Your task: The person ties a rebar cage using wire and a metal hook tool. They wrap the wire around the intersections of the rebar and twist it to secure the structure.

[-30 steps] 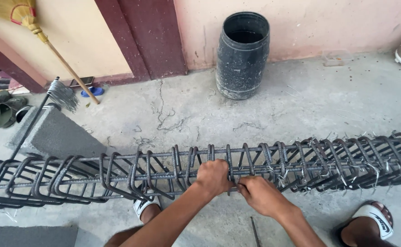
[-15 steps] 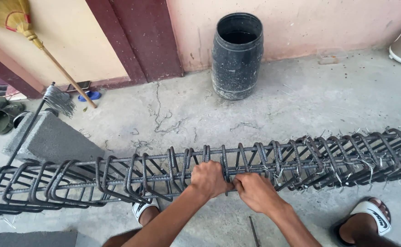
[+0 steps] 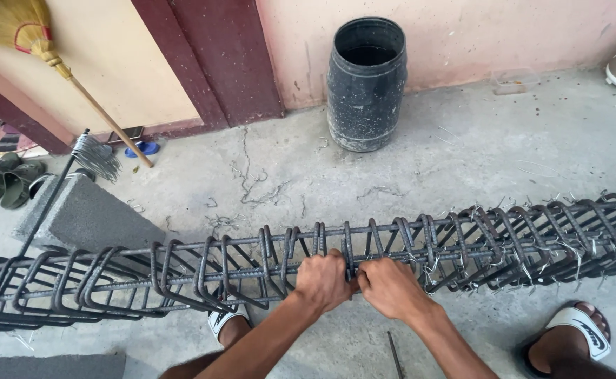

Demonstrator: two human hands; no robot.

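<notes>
Fists (image 3: 322, 279) side by side on rebar cage (image 3: 462, 242)

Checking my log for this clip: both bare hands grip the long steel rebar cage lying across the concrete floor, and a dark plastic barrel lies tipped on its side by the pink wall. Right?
Not quite. The head view shows the dark plastic barrel standing upright, open mouth up, by the pink wall. Both hands, left hand and right hand, do grip the long steel rebar cage lying across the concrete floor.

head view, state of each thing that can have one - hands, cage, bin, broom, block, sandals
left hand: closed on the rebar cage, fist tight
right hand: closed on the same spot, touching the left
rebar cage: lying on its side, one end resting on the block
black bin: upright, open, no lid
broom: leaning on the wall
concrete block: lying flat on the floor
green sandals: off, paired by the wall
</notes>
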